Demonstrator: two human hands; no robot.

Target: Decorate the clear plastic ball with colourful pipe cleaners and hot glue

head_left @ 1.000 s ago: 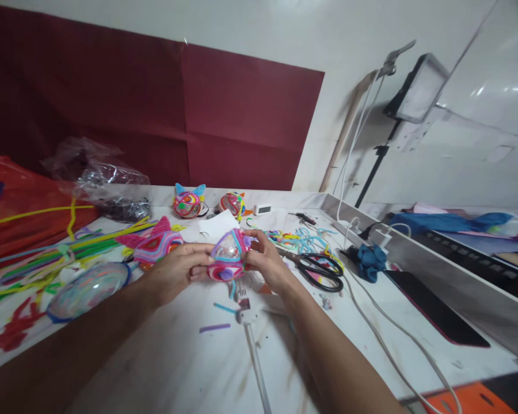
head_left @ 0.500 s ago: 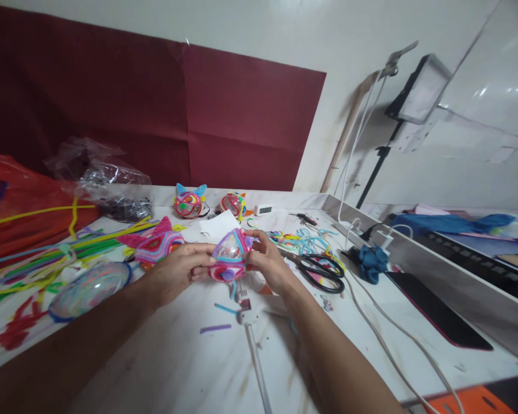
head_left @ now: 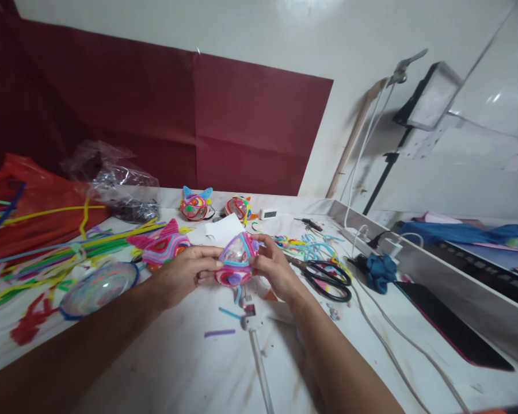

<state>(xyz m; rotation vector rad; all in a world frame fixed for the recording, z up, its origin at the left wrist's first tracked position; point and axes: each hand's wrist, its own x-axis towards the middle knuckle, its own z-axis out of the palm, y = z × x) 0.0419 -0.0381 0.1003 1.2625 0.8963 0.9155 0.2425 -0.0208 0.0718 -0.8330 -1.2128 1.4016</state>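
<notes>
A round pink, purple and blue pipe-cleaner ornament with a clear window is held up over the white table between both hands. My left hand pinches its left edge between thumb and fingers. On the other side, my right hand grips its right edge, fingers bent behind it. Below it lie a white tool with a long pale rod, a short blue strip and a purple strip. Black-handled scissors rest just right of my right hand.
A pink fish-like ornament, a clear dome and colourful pipe cleaners lie left. Two round ornaments stand at the back near a small white display. Cables and a black pad are on the right.
The whole scene has shifted slightly to the right in view as the camera turned. Both hands keep hold of the ornament, which looks almost the same.
</notes>
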